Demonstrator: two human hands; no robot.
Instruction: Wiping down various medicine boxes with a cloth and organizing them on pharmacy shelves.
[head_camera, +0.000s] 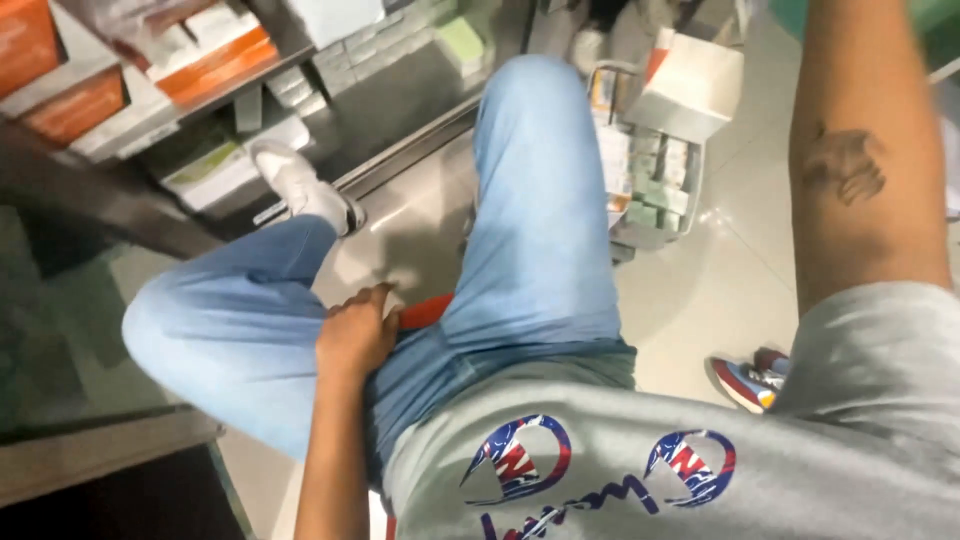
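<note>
Grey basket (690, 190) holds stacked small boxes (655, 185) — left hand (355, 335) grips red seat (425, 312)

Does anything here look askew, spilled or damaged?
Nothing looks spilled or broken. The basket of small boxes stands on the floor, one white box lying tilted on top. The left hand rests on a red object by the thigh.

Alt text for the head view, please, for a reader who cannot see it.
Seen from above, a seated person's left hand rests between their blue-jeaned legs, touching a red object. The right arm lifts out of frame; a basket of boxes sits on the floor.
</note>
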